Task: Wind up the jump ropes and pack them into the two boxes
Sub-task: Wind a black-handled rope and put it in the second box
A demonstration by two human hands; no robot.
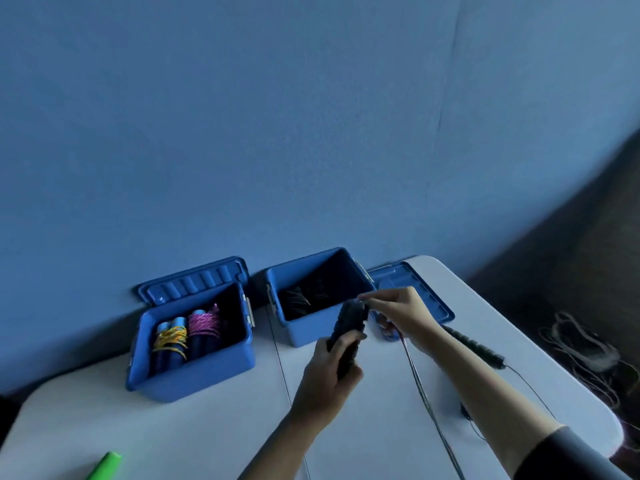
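Both hands work over the white table [173, 427]: the left hand [329, 372] grips black jump-rope handles [348, 329], while the right hand [401, 315] pinches the rope [420, 386] near their top. Behind stand two open blue boxes, the left box [194, 368] holding wound ropes [187, 332], the right box [304, 332] dark ones.

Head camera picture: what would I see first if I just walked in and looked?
Probably the two hands in the middle: the left hand grips black jump rope handles while the right hand pinches the thin rope at their top. Next, the left blue box on the white table, holding bundles wound in yellow rope and pink rope. A second blue box behind the hands holds dark ropes.
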